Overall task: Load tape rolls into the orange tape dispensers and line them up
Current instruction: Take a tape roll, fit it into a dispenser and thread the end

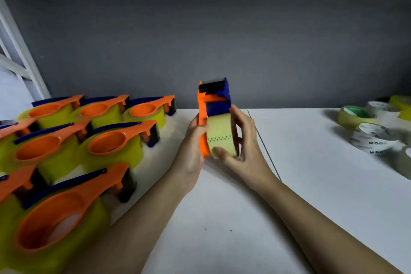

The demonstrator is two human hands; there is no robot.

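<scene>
Above the white table (244, 207), at its middle, both my hands hold an orange tape dispenser (203, 118) upright, its blue and black cutter end pointing up. A pale yellow tape roll (220, 135) sits in it. My left hand (193, 151) grips the orange side. My right hand (242, 147) wraps the roll's right side, thumb pressing on the roll's lower face. To the left lie several loaded orange dispensers (115, 140) with yellow rolls, set in rows.
Loose tape rolls lie at the far right: a yellowish one with a green core (355, 117) and white-cored ones (373, 138). A thin dark seam line (264, 147) runs along the table. A grey wall stands behind, with a white frame (20, 58) at left.
</scene>
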